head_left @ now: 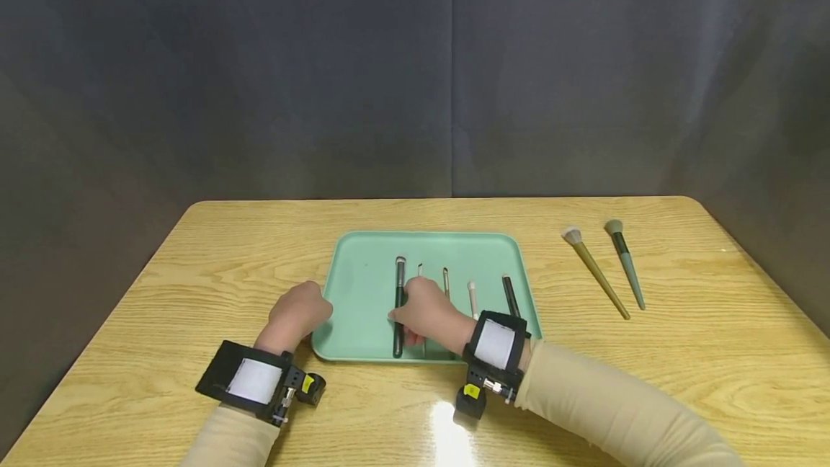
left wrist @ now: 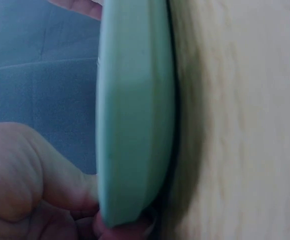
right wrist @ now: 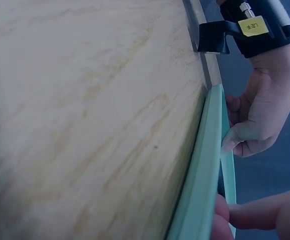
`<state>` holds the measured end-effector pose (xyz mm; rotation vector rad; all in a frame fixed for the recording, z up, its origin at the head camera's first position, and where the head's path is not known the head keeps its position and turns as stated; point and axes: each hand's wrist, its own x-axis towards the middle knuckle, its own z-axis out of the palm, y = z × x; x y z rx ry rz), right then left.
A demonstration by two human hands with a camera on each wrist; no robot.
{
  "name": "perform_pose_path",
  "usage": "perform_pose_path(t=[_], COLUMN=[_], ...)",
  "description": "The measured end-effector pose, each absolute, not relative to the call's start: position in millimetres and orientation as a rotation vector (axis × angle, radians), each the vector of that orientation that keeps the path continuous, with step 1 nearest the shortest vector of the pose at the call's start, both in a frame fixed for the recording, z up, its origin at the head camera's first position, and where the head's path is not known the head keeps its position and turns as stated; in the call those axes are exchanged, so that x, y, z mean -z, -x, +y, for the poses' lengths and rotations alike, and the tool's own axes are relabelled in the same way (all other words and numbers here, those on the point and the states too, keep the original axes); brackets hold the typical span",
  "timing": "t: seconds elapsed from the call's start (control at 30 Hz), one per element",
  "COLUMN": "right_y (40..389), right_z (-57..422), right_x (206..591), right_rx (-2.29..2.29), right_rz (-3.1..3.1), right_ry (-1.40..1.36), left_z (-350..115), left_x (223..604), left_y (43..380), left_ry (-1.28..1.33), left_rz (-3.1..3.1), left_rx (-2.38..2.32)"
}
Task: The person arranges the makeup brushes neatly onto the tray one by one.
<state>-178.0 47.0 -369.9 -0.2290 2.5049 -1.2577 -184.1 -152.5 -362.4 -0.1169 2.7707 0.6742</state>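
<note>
A mint-green tray lies on the wooden table with several makeup brushes in it. My left hand grips the tray's left edge; in the left wrist view its thumb and fingers close round the tray wall. My right hand reaches over the tray's front part and pinches a dark makeup brush, the leftmost one, which lies lengthwise. Beside it are a thin brush, partly under the hand, a gold-toned brush, a pale pink brush and a short black brush.
Right of the tray, an olive-gold brush and a green brush lie on the wooden table. A dark curtain hangs behind the table. Both wrists carry strapped cameras near the table's surface.
</note>
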Motion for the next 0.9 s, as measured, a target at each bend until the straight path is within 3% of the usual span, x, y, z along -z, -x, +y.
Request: perform_pose_path(t=[0.53, 0.9], right_y=[174, 177], right_z=[65, 106], right_x=[350, 340], right_rx=[1.317, 1.297], right_rz=[2.488, 2.708], right_ry=[0.258, 0.192], left_z=[-154, -155], left_x=[362, 362], left_y=[184, 185], left_ry=[0.11, 0.101], left_rz=[2.77, 2.776], left_rx=[-0.648, -0.655])
